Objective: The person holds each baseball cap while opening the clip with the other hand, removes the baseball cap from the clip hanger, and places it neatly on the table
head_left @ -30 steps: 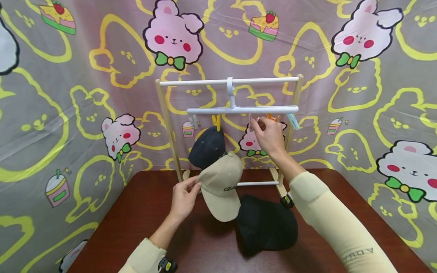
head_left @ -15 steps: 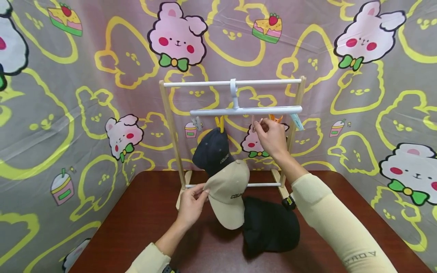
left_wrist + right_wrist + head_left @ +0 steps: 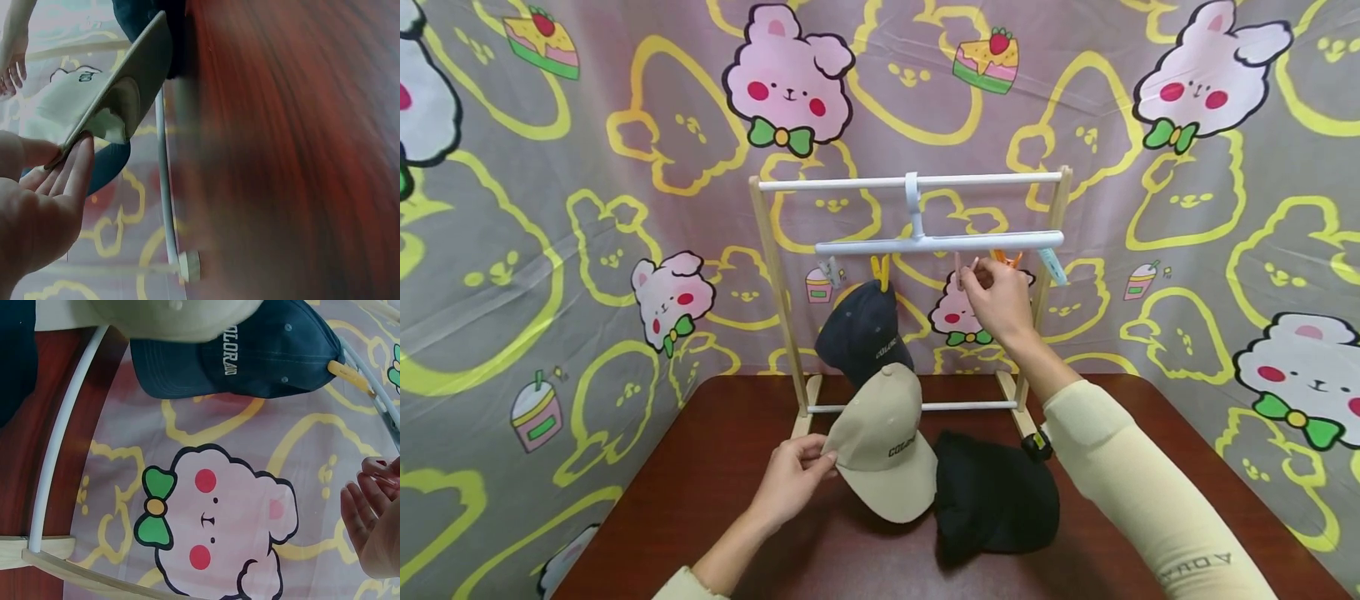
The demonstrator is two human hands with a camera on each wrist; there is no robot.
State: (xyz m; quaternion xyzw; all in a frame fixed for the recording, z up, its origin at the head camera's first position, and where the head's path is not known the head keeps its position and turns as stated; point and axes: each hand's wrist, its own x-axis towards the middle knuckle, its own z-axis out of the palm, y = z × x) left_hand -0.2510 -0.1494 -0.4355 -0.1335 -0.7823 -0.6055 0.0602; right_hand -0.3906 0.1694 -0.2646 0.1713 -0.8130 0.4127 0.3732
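The beige cap (image 3: pixel 880 417) has dark lettering (image 3: pixel 901 448), the navy cap (image 3: pixel 853 333) white lettering (image 3: pixel 230 353).

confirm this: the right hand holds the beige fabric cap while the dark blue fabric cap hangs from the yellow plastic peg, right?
Not quite: the left hand, not the right hand, holds the beige fabric cap, as the head view shows. The dark blue fabric cap does hang from the yellow plastic peg.

Left hand (image 3: pixel 792 482) low, right hand (image 3: pixel 1002 298) high
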